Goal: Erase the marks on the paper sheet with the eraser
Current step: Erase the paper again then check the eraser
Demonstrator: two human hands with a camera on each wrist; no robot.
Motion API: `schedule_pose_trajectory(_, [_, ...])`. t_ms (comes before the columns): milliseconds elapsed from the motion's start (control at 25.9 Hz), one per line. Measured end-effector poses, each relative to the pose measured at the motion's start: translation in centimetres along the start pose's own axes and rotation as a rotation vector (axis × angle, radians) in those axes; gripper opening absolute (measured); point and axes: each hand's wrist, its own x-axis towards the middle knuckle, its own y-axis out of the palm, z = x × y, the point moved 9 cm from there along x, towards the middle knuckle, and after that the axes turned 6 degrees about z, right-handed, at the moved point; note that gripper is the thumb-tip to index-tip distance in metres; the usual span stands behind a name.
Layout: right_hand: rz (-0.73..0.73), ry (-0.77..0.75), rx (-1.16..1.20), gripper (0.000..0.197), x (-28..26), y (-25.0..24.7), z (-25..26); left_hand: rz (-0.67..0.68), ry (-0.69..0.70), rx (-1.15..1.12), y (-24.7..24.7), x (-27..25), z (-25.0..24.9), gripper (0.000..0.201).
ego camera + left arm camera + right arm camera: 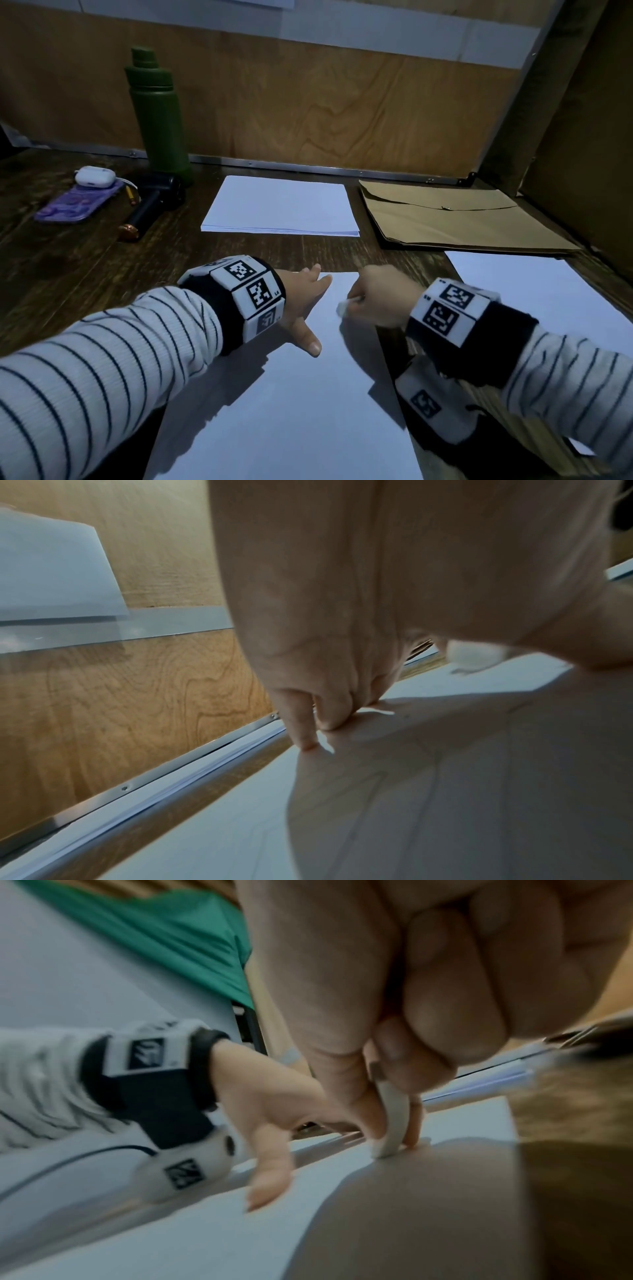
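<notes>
White paper sheet point(308, 394) lies on the dark wooden desk point(85, 274) nearest the viewer. Left hand point(301, 308) rests flat on its left edge, fingers straight and spread. Right hand point(376, 298) pinches the white eraser point(342, 306) between thumb and curled fingers near the sheet's top right corner. Only the right wrist view shows the eraser point(390, 1123) standing on edge with its tip touching the paper; only the left wrist view shows faint pencil lines point(435, 764) in the shadow beside the fingertips point(306, 744). Behind stand a paper stack point(281, 205), brown envelope point(455, 219), green bottle point(157, 109), earbud case point(95, 176) and purple phone point(75, 205). Wristband codes are unreadable.
</notes>
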Motion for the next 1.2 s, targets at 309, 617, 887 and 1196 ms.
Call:
schedule_pose_trajectory(309, [0.015, 0.128, 0.575, 0.017, 0.0, -2.1, -6.8, -0.052, -0.077, -0.022, -1.8, 0.1, -0.4, 0.086])
schedule_pose_trajectory(617, [-0.029, -0.181, 0.119, 0.028, 2.2, -3.0, -2.8, -0.118, -0.109, 0.066, -2.4, 1.4, -1.3, 0.081])
schedule_pose_trajectory(887, [0.151, -0.404, -0.262, 0.026, 2.1, 0.2, -0.4, -0.111, -0.159, 0.125, -1.6, 2.1, -0.7, 0.104])
schedule_pose_trajectory(1196, [0.009, -0.345, -0.245, 0.029, 3.7, -1.5, 0.4, -0.105, -0.177, 0.145, -1.5, 1.9, -0.7, 0.106])
